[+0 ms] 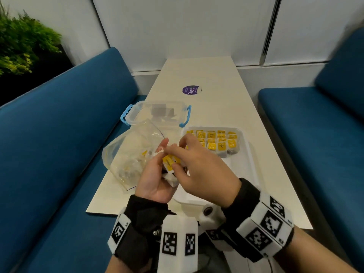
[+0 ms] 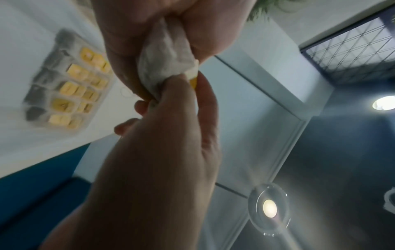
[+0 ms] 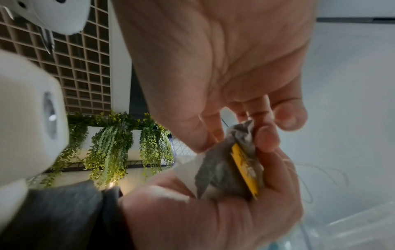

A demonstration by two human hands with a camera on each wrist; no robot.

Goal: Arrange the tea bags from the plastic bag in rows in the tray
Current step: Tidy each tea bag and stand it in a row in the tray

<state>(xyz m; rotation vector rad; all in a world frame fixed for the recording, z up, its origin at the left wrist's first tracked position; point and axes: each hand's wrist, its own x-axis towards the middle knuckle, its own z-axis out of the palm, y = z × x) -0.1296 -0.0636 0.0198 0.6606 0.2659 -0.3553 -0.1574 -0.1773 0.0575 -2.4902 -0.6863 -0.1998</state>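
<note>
The head view is evenly and softly lit, with motion smear at its right edge and lines bowed by the wide lens. The left wrist view is dim, with a recessed ceiling light (image 2: 269, 211) flaring into a hazy ring. The right wrist view is murky and soft, its tea bag (image 3: 226, 162) blurred.

plastic bag (image 1: 126, 154) left of tray (image 1: 244, 154)

Yellow-tagged tea bags (image 1: 216, 143) rowed in white tray (image 1: 245, 164) (far end)
</note>
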